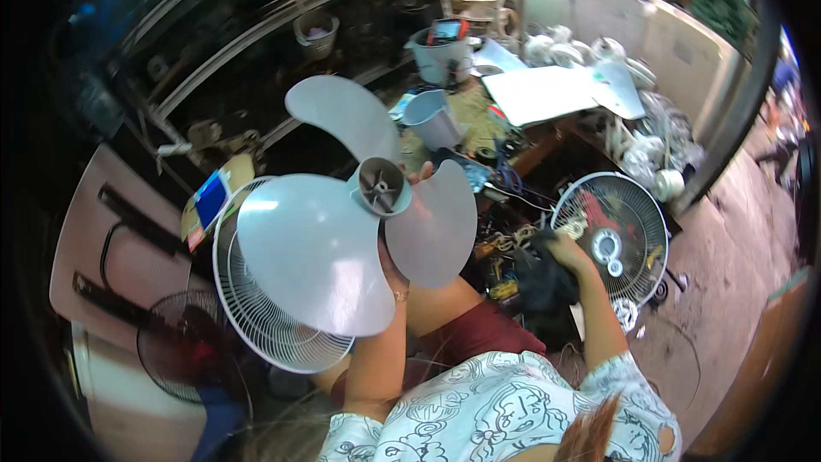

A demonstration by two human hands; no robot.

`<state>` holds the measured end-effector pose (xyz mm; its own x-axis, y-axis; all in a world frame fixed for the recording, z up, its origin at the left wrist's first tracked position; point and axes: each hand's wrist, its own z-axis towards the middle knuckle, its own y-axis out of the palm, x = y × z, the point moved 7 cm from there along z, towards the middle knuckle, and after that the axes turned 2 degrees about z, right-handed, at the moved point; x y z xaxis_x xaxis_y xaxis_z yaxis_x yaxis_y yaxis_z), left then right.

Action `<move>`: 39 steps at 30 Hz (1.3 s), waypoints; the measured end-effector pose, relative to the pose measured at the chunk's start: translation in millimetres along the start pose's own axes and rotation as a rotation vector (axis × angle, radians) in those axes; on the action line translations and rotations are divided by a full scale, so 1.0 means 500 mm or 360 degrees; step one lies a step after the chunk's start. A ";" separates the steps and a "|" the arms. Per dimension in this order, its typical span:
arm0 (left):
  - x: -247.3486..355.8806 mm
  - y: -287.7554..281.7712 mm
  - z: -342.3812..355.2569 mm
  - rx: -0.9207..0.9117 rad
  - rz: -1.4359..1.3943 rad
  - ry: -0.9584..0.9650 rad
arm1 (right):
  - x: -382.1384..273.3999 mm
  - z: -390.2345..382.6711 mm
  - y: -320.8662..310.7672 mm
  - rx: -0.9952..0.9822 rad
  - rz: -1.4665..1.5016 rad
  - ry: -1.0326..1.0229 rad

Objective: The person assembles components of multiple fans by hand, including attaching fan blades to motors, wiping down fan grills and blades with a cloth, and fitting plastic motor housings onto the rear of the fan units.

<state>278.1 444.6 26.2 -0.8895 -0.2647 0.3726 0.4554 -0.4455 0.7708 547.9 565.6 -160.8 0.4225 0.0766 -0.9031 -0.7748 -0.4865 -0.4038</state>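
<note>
My left hand (pixel 420 174) holds a grey three-bladed fan blade (pixel 312 248) upright in front of me; its fingertips show by the hub (pixel 378 186) and the rest is mostly hidden behind the blades. My right hand (pixel 562 248) grips a dark cloth (pixel 556 287) at the right, beside a round white wire fan guard (pixel 650 201) with a pale ring piece (pixel 606 245) at its middle. Another white wire guard (pixel 312 355) is behind the blade at lower left.
A cluttered workbench (pixel 470 145) carries buckets (pixel 440 64), white sheets (pixel 539 94), tools and cables. A pale chair (pixel 85 248) and a small dark fan (pixel 167 351) are at the left. Several white fan parts (pixel 569 56) pile at the back. Concrete floor (pixel 718 282) runs along the right.
</note>
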 end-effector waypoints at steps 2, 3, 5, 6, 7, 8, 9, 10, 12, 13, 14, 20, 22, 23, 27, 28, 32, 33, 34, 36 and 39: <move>0.013 0.015 0.018 -0.0110 -0.0098 0.0012 | 0.127 -0.081 -0.009 -0.0265 0.0065 0.0145; 0.021 0.017 0.012 -0.0118 -0.0061 0.0031 | 0.143 -0.116 0.003 -0.0342 -0.0193 0.0299; 0.027 0.026 0.002 -0.0096 0.0164 0.0113 | 0.162 -0.157 0.005 -0.0415 -0.0469 0.0454; 0.023 0.038 0.001 -0.0087 0.0310 0.0160 | 0.174 -0.165 -0.014 -0.0458 -0.1056 0.0417; 0.026 0.041 -0.001 -0.0086 0.0305 0.0175 | 0.182 -0.163 -0.028 -0.0506 -0.1638 0.0358; 0.030 0.046 0.000 -0.0117 0.0312 0.0208 | 0.158 -0.139 -0.055 -0.0221 -0.1363 0.0134; 0.048 0.044 -0.008 -0.0122 0.0353 0.0256 | 0.042 -0.130 -0.054 -0.0047 -0.1124 -0.0096; 0.063 0.033 -0.013 -0.0111 0.0364 0.0280 | -0.060 -0.129 -0.058 0.0119 -0.0730 -0.0040; 0.085 -0.014 -0.013 0.0241 0.0713 0.0275 | -0.213 -0.122 -0.039 0.0236 -0.0131 -0.0433; 0.110 -0.011 -0.013 0.0396 0.0867 0.0308 | -0.266 -0.121 -0.019 0.0172 0.0176 -0.0576; 0.125 -0.021 -0.014 0.0558 0.1000 0.0317 | -0.328 -0.136 0.008 0.0078 0.0403 -0.0624; 0.140 0.033 -0.005 0.0978 0.2779 0.1024 | -0.484 -0.180 0.211 -0.0372 0.0747 -0.1146; 0.129 0.010 -0.022 0.0963 0.2758 0.0847 | -0.528 -0.173 0.233 -0.0009 0.0577 -0.1400; 0.128 0.008 -0.034 0.0985 0.2768 0.0856 | -0.546 -0.165 0.244 0.0111 0.0519 -0.1479; 0.128 0.066 -0.087 0.1121 0.2891 0.0797 | -0.533 -0.075 0.260 0.0267 0.0740 -0.1152; 0.118 0.058 -0.096 0.1109 0.2848 0.0549 | -0.549 -0.074 0.265 0.0281 0.0680 -0.1201; 0.117 0.076 -0.142 0.1003 0.3162 0.0746 | -0.576 -0.058 0.295 0.0341 0.0488 -0.1350; 0.121 0.082 -0.148 0.0952 0.3230 0.0731 | -0.587 -0.059 0.303 0.0332 0.0460 -0.1376; 0.127 0.079 -0.159 0.0998 0.3244 0.0620 | -0.594 -0.056 0.314 0.0302 0.0463 -0.1373; 0.138 0.076 -0.180 0.1036 0.3377 0.0594 | -0.604 -0.049 0.337 0.0255 0.0440 -0.1303; 0.143 0.073 -0.208 0.1044 0.3545 0.0435 | -0.595 -0.032 0.355 0.0122 0.0420 -0.1087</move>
<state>235.2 320.4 27.4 0.8225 0.1335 0.5529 0.2399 0.8000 -0.5500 292.2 442.5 38.8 -0.1505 0.5024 -0.8514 -0.8516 -0.5033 -0.1465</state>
